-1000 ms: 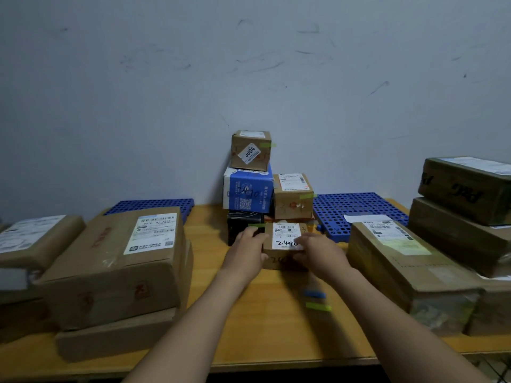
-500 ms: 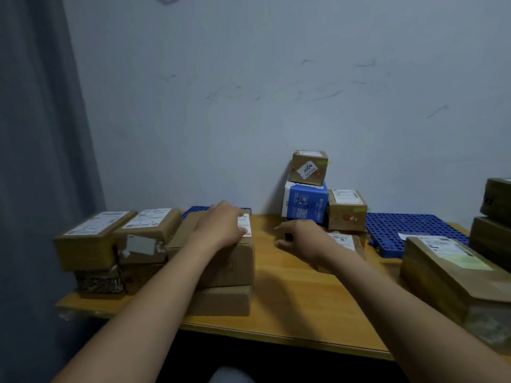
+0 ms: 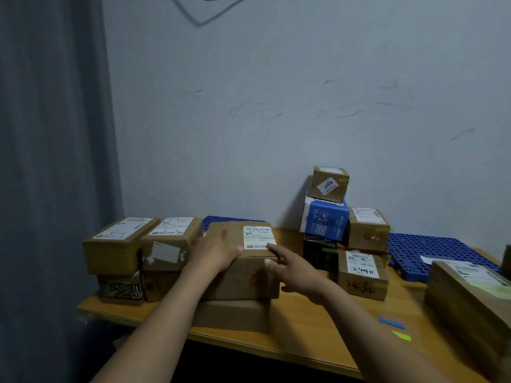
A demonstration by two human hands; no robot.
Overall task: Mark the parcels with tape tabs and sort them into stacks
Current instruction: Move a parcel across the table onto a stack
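Cardboard parcel (image 3: 249,275), plain brown and the largest on the left half of the wooden surface (image 3: 304,324), sits on top of a flatter brown box (image 3: 235,315) near the front edge. Its top carries a white printed shipping label (image 3: 258,237) at the far right corner, and a reddish scrawl shows on its front face. A seam runs across the top's near edge.

The left hand (image 3: 213,252) lies on the parcel's top at the near left corner, fingers bent toward the front edge; whether they clasp it or only press cannot be told. The right hand (image 3: 297,273) reaches the near right corner with fingers released and straight, one tip on the top beside the label, another on the front face.

To the left two more labelled parcels (image 3: 143,241) stand side by side. To the right a small box marked 2490 (image 3: 360,275) stands apart, and a blue tape tab (image 3: 391,323) and a green tape tab (image 3: 401,335) lie on the surface.
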